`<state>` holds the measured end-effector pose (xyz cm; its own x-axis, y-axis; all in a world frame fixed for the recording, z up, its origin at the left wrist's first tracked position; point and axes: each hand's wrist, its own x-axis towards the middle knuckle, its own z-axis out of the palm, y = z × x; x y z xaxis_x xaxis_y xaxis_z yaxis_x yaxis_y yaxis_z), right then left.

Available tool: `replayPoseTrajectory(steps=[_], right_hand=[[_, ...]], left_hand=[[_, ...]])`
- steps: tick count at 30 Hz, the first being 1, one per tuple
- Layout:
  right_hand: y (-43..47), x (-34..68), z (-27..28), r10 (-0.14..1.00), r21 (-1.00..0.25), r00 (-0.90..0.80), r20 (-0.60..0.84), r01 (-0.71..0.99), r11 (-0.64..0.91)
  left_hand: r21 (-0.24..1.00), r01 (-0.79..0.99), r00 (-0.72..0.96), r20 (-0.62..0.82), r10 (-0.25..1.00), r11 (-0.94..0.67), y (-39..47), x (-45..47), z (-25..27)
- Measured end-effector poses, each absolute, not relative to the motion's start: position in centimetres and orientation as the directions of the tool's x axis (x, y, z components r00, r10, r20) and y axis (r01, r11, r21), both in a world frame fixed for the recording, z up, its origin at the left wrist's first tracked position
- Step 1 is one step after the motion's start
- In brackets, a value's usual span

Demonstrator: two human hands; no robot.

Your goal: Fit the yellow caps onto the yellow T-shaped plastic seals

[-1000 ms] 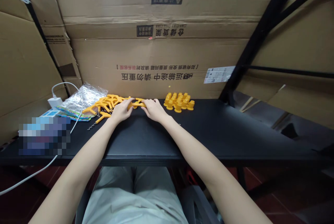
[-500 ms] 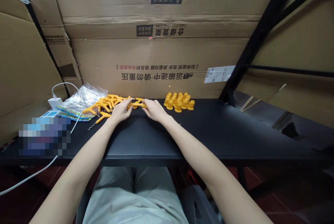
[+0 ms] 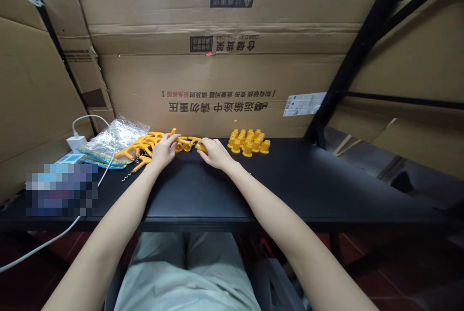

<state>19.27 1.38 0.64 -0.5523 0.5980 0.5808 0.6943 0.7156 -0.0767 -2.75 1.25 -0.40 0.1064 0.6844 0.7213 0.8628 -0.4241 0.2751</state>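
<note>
While a corkscrew [image 3: 202, 148] is held in the right hand [image 3: 215, 153], a yellow piece [image 3: 173, 131] is seen at the left hand [image 3: 165, 151].
The corkscrew is pinched narrowly, over the table [image 3: 290, 180], with its spiral [image 3: 195, 145] pointed leftward; whether the yellow piece is truly gripped cannot be told, since it is mostly covered by fingers. Between the hands, yellow cones [image 3: 187, 147] are seen; the pile [image 3: 143, 146] is just beside the left hand, and the cups [image 3: 247, 148] are grouped near the right. The handle should be held firmly, and the spiral (its tip is probably sharp) should be kept away from skin.
</note>
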Motion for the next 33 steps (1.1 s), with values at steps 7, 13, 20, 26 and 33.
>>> replayPoseTrajectory(steps=[7,13,20,26,33], right_hand=[[1.5,19.2,0.4,0.588,-0.123,-0.581,0.563,0.645,0.754],[1.5,19.3,0.3,0.597,-0.139,-0.583,0.551,0.642,0.754],[1.5,19.4,0.3,0.604,-0.144,-0.584,0.542,0.644,0.752],[1.5,19.3,0.3,0.608,-0.154,-0.581,0.541,0.642,0.751],[1.8,19.2,0.0,0.617,-0.146,-0.583,0.528,0.654,0.743]], left_hand=[[0.409,0.804,-0.075,0.791,0.608,-0.432,2.4,-3.9,-0.6],[0.491,0.781,-0.198,0.781,0.593,-0.386,3.1,-5.3,-0.8],[0.574,0.760,-0.308,0.730,0.610,-0.304,3.6,-6.7,-1.0],[0.631,0.762,-0.342,0.582,0.737,-0.145,4.9,-7.5,-2.5],[0.526,0.845,-0.282,0.593,0.754,-0.097,5.3,-7.6,-3.3]])
